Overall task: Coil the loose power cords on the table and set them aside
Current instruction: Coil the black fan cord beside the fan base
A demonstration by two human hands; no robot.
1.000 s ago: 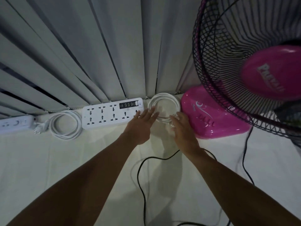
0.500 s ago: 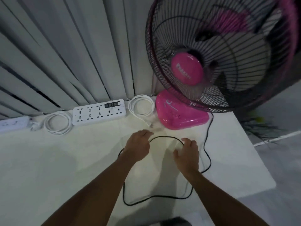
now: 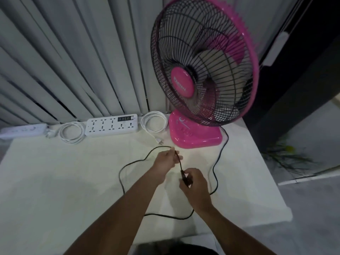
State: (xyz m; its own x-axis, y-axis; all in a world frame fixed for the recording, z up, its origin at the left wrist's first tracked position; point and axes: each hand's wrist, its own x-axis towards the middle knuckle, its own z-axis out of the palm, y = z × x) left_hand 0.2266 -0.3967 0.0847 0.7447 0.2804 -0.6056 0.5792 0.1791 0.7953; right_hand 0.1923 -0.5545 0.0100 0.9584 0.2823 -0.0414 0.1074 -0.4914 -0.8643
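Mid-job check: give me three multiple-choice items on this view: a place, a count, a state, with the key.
1. The right white coil lies: A. between the large power strip and the fan base; B. on top of the fan base; C. at the front edge.
2. White cords coiled at the back: A. one; B. two; C. four.
3. The black cord is: A. loose, held in both hands; B. coiled and set aside; C. plugged into the strip.
Key: 1 A: strip left of it, base right. 2 B: a left white coil lies beyond the strip. 3 A: left hand pinches it, right hand grips its plug end, the rest sprawls on the table.
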